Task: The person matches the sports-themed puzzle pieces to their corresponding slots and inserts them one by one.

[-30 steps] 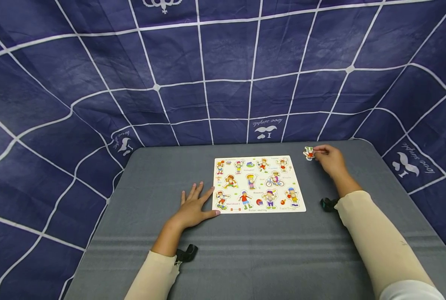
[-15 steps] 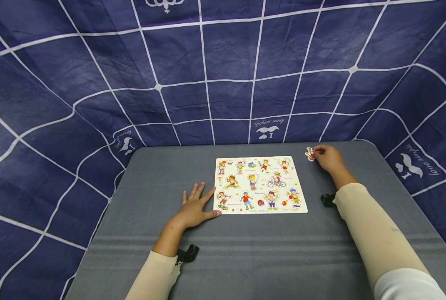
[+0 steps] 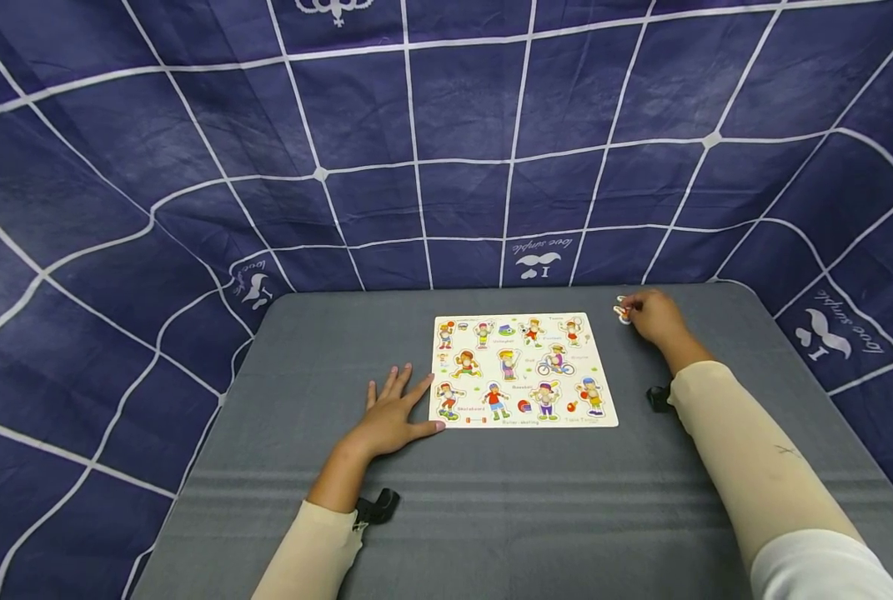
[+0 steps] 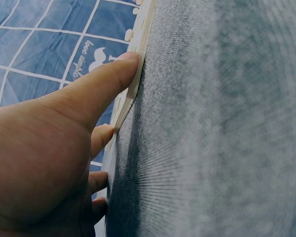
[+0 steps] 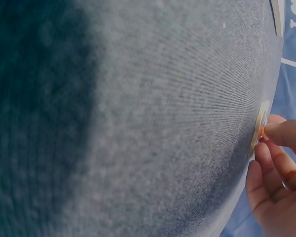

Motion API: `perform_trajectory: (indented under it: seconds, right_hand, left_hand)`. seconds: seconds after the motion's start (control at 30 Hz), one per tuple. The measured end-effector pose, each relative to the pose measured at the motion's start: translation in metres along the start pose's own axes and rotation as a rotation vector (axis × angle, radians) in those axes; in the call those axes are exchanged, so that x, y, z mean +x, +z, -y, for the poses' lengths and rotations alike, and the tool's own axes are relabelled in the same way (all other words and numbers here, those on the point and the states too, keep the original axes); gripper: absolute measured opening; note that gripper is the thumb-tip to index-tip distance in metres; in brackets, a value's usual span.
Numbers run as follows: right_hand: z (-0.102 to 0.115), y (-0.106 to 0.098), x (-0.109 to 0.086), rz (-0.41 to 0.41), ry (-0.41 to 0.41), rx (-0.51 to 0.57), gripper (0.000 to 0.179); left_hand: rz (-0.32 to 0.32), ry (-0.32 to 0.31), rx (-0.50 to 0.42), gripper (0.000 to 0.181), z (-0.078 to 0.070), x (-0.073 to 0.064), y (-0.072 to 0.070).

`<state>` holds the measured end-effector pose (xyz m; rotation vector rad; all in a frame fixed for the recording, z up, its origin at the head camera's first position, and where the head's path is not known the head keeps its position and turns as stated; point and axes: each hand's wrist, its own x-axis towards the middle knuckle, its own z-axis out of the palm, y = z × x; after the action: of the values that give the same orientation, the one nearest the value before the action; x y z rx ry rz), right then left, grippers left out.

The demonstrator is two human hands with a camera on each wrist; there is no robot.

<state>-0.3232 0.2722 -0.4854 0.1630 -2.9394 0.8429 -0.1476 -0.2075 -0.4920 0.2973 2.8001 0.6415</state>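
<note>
A white puzzle board [image 3: 524, 371] printed with children at sports lies on the grey table, with several figure pieces set in it. My left hand [image 3: 389, 421] is spread flat at its lower left; in the left wrist view the thumb [image 4: 121, 71] touches the board's edge [image 4: 147, 29]. Beyond the board's upper right corner, my right hand [image 3: 658, 318] pinches a small figure puzzle piece [image 3: 622, 310]. The right wrist view shows that piece [image 5: 259, 126] edge-on, close to the cloth, its orange part between thumb and fingers. Whether it touches the cloth, I cannot tell.
Grey cloth [image 3: 491, 508] covers the table. A blue curtain [image 3: 461, 125] with white grid lines hangs behind and at both sides. Each wrist wears a small black device, one at the left wrist [image 3: 378, 506] and one at the right [image 3: 658, 398].
The piece in my right hand has turned and shows less of its face. The left hand keeps its place at the board. The whole head view has shifted slightly.
</note>
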Motion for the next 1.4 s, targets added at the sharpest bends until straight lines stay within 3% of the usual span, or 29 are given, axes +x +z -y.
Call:
perform_trajectory:
  seconds: [0.5, 0.77, 1.03, 1.4]
  right_hand:
    - [0.000, -0.005, -0.007, 0.016, -0.012, -0.007, 0.015]
    - [-0.002, -0.006, -0.015, -0.054, 0.005, 0.030, 0.013]
    - [0.004, -0.006, -0.025, -0.103, 0.072, 0.086, 0.019]
    - [0.020, -0.005, -0.040, -0.201, 0.120, 0.152, 0.021]
  left_hand:
    - [0.003, 0.006, 0.004, 0.089, -0.002, 0.002, 0.002]
    - [0.004, 0.004, 0.008, 0.089, -0.002, 0.003, 0.002]
    - [0.004, 0.003, 0.011, 0.090, -0.001, 0.003, 0.001]
    - [0.015, -0.009, 0.003, 0.090, -0.001, 0.000, 0.000]
